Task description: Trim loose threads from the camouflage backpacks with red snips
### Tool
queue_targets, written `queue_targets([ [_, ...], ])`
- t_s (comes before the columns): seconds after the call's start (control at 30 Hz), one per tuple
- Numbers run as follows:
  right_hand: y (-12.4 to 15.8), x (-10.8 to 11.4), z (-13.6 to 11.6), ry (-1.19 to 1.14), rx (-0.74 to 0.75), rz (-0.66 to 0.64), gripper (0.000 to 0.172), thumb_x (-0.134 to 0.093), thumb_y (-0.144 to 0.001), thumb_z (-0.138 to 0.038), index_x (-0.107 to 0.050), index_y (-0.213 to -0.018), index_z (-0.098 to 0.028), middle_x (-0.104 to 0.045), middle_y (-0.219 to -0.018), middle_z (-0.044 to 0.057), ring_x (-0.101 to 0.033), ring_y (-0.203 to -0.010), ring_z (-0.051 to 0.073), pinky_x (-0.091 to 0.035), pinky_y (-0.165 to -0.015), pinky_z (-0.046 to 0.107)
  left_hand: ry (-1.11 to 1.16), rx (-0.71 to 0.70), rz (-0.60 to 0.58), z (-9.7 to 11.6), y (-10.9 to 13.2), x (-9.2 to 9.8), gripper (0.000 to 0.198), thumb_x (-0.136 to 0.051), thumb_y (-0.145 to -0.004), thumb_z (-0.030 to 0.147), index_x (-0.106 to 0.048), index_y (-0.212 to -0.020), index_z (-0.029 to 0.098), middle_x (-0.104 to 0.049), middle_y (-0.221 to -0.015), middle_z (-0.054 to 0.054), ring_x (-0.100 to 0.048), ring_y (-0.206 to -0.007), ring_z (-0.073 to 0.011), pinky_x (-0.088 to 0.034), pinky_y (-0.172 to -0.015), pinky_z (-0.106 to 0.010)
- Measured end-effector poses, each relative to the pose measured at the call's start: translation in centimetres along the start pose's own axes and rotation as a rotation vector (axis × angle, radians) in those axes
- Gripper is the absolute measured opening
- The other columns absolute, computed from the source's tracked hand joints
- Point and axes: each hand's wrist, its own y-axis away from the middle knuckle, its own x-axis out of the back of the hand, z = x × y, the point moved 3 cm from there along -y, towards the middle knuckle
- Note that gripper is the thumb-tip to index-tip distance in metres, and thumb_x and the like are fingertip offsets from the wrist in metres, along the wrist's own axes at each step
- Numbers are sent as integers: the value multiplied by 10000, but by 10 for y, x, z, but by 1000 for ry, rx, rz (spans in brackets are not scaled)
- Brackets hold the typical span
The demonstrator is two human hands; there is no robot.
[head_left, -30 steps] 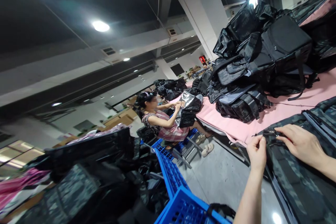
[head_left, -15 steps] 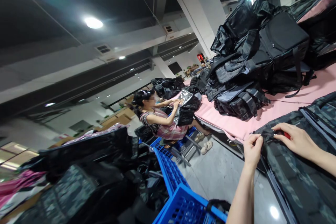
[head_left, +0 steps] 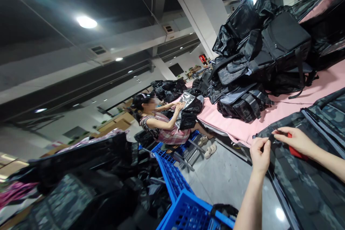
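Note:
A dark camouflage backpack [head_left: 302, 172] lies open on the right, its grey-trimmed edges spread. At its near corner my left hand [head_left: 260, 154] is closed, thumb and forefinger pinching a small dark bit of the bag. Close beside it, my right hand [head_left: 296, 142] pinches dark material at the same corner with thumb and forefinger. A red object [head_left: 295, 151] is tucked under the right palm; most of it is hidden, so its kind does not show.
Several black and camouflage backpacks [head_left: 269, 50] are heaped on a pink-covered table [head_left: 226, 118]. Blue plastic crates [head_left: 188, 205] stand below on the grey floor. More dark bags [head_left: 81, 194] fill the lower left. A seated co-worker [head_left: 161, 125] handles another bag.
My right hand has shifted slightly left and nearer my left fingertips, and more of the red object under its palm shows. The whole view has turned slightly.

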Motion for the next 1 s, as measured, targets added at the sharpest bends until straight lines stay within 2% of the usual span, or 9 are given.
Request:
queue_targets([
  [0.1,3,-8,8,-45,-62,-68,476,-599,-734,-601,-682,-911,-167,-680,-948,89,-633,-917,264,-514,-837,348,-11,0,-37,1,1,1,178,-585,-839,283,-725,-844,173,-682,-813,-76,-601,-809,-201,-467,-766,-324],
  [0.27,3,-9,7,-39,-121,-51,432,-582,-696,-582,-653,-843,-182,-677,-930,76,-621,-917,271,-480,-837,354,15,91,-32,9,-2,6,182,-579,-846,275,-729,-885,180,-723,-895,-64,-645,-848,-195,-487,-813,-326],
  [0.37,4,-7,-1,-15,-118,-67,391,-563,-694,-572,-625,-778,-196,-673,-870,57,-617,-886,262,-469,-769,327,-25,119,-54,17,-6,10,153,-606,-822,268,-732,-842,184,-727,-846,-42,-643,-793,-180,-487,-757,-298],
  [0.57,8,-5,-21,53,-47,-111,306,-552,-699,-507,-562,-650,-206,-585,-681,10,-544,-693,201,-387,-657,295,-156,93,-143,30,-15,18,116,-612,-762,205,-718,-727,175,-693,-717,-15,-578,-664,-143,-432,-662,-259],
  [0.63,8,-5,-23,41,-37,-127,299,-557,-689,-499,-567,-652,-202,-584,-695,13,-539,-701,202,-387,-670,299,-114,101,-156,31,-17,18,90,-622,-722,178,-708,-695,173,-675,-693,-8,-560,-663,-138,-417,-664,-254],
  [0.73,7,-8,-20,-15,-57,-152,319,-554,-696,-514,-586,-702,-196,-630,-772,34,-576,-771,223,-421,-717,304,56,192,-135,24,-17,16,83,-641,-703,220,-685,-672,157,-644,-656,-4,-532,-630,-125,-419,-642,-243],
  [0.9,6,-12,-10,-114,-107,-156,428,-565,-686,-585,-601,-793,-172,-664,-910,98,-602,-916,274,-461,-817,329,191,318,-14,8,-15,15,283,-560,-810,383,-673,-832,124,-656,-712,-28,-545,-571,-110,-449,-613,-246],
  [1.0,7,-12,-7,-127,-124,-151,440,-581,-681,-580,-609,-828,-166,-661,-934,108,-595,-934,285,-457,-830,342,212,342,-67,8,-13,13,306,-617,-777,396,-698,-898,127,-674,-760,-44,-543,-582,-115,-447,-603,-250],
])
